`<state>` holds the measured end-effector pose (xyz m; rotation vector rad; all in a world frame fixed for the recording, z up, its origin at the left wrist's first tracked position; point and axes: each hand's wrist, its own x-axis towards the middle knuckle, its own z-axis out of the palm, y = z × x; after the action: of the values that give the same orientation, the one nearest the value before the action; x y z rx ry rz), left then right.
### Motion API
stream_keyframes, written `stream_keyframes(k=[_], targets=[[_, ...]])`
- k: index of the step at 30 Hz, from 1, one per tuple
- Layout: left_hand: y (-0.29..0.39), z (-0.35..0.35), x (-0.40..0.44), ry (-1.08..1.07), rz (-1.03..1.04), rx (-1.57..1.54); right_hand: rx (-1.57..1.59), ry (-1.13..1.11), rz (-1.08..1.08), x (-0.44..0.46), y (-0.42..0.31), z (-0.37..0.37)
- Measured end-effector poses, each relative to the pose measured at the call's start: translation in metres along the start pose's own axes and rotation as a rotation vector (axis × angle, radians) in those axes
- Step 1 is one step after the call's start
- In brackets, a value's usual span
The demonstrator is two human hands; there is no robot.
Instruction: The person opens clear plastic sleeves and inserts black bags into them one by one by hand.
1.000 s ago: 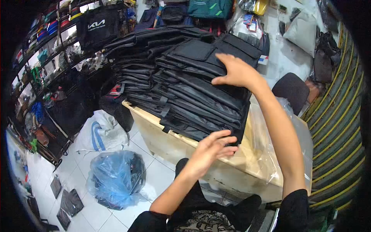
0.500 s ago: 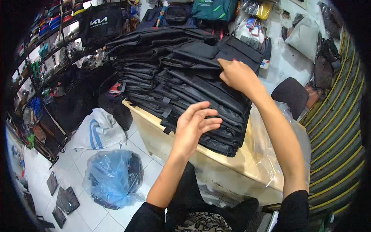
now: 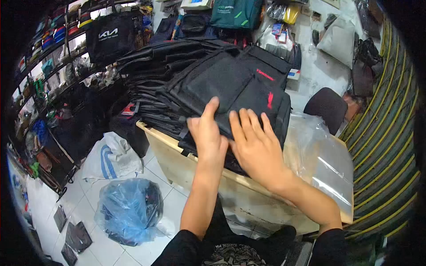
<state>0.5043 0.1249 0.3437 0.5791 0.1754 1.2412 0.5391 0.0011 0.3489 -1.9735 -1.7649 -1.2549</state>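
Note:
A black bag (image 3: 217, 80) with red lettering and a red mark lies flat on top of a pile of similar folded black bags (image 3: 151, 75). My right hand (image 3: 257, 146) rests on its near part, palm down and fingers stretched out. Beside it, at the near edge of the bag, is my left hand (image 3: 206, 133), thumb stretched up and apart from the other fingers, which are partly hidden and blurred. Neither hand shows a grip on the fabric. The pile sits on a pale yellow table (image 3: 164, 144).
Clear plastic sheets (image 3: 328, 164) lie at the table's right end, near a dark chair back (image 3: 326, 108). On the tiled floor at left are a white sack (image 3: 113, 157) and a blue plastic bag (image 3: 128, 210). A ribbed shutter (image 3: 386, 146) stands at right.
The top bag now lies spread out, its red lettering showing. My right hand has come down from the far side towards me onto the bag; my left hand has shifted slightly left.

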Motion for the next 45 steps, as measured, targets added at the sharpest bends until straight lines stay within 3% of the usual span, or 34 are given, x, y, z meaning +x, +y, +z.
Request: stream_keyframes(k=[3, 5, 7, 9, 10, 12, 17, 21, 27, 29, 31, 32, 33, 35, 37, 39, 40, 43, 45], targets=[[0.009, -0.03, -0.014, -0.073, -0.069, -0.001, 0.258, -0.035, 0.053, -0.003, 0.02, -0.03], [0.032, -0.057, -0.019, -0.178, 0.009, 0.106, 0.258, 0.259, 0.221, -0.003, 0.054, -0.045], [0.049, -0.074, -0.02, -0.324, 0.043, 0.114, 0.61, 0.298, 0.467, -0.007, 0.094, -0.049], [0.052, -0.102, -0.009, -0.349, 0.074, 0.215, 1.264, -0.005, 0.539, -0.02, 0.101, -0.059], [0.056, -0.109, -0.009, -0.373, 0.048, 0.26, 1.268, -0.188, 0.613, -0.028, 0.097, -0.069], [0.062, -0.112, -0.011, -0.42, 0.005, 0.338, 1.677, -0.165, 0.736, -0.061, 0.081, -0.055], [0.07, -0.094, -0.035, -0.371, -0.154, 0.527, 1.662, 0.011, 1.01, -0.073, 0.056, -0.044], [0.066, -0.085, -0.066, -0.421, -0.111, 0.625, 1.437, 0.094, 1.027, -0.086, 0.054, -0.041], [0.056, -0.039, -0.11, -0.347, 0.051, 0.642, 1.19, 0.498, 1.112, -0.096, 0.024, -0.068], [0.051, -0.03, -0.112, -0.373, 0.068, 0.637, 1.205, 0.47, 1.111, -0.105, 0.026, -0.086], [0.052, -0.032, -0.105, -0.464, -0.078, 0.551, 1.226, 0.424, 1.094, -0.108, 0.034, -0.107], [0.056, -0.04, -0.096, -0.542, -0.164, 0.535, 1.438, 0.317, 1.043, -0.116, 0.053, -0.116], [0.057, -0.044, -0.094, -0.618, -0.252, 0.518, 1.505, 0.228, 1.143, -0.12, 0.063, -0.121], [0.05, -0.044, -0.097, -0.623, -0.235, 0.551, 1.3, 0.298, 1.074, -0.126, 0.06, -0.118], [0.051, -0.058, -0.097, -0.685, -0.411, 0.38, 1.125, 0.324, 1.124, -0.127, 0.053, -0.111], [0.047, -0.051, -0.101, -0.639, -0.35, 0.423, 0.891, 0.323, 1.139, -0.129, 0.048, -0.104], [0.044, -0.046, -0.104, -0.613, -0.315, 0.444, 0.739, 0.439, 1.066, -0.13, 0.043, -0.096], [0.03, -0.015, -0.133, -0.461, 0.046, 0.581, 0.615, 0.63, 1.016, -0.128, 0.022, -0.082], [0.011, -0.015, -0.145, -0.415, 0.318, 0.645, 0.533, 0.632, 1.145, -0.127, -0.002, -0.074]])
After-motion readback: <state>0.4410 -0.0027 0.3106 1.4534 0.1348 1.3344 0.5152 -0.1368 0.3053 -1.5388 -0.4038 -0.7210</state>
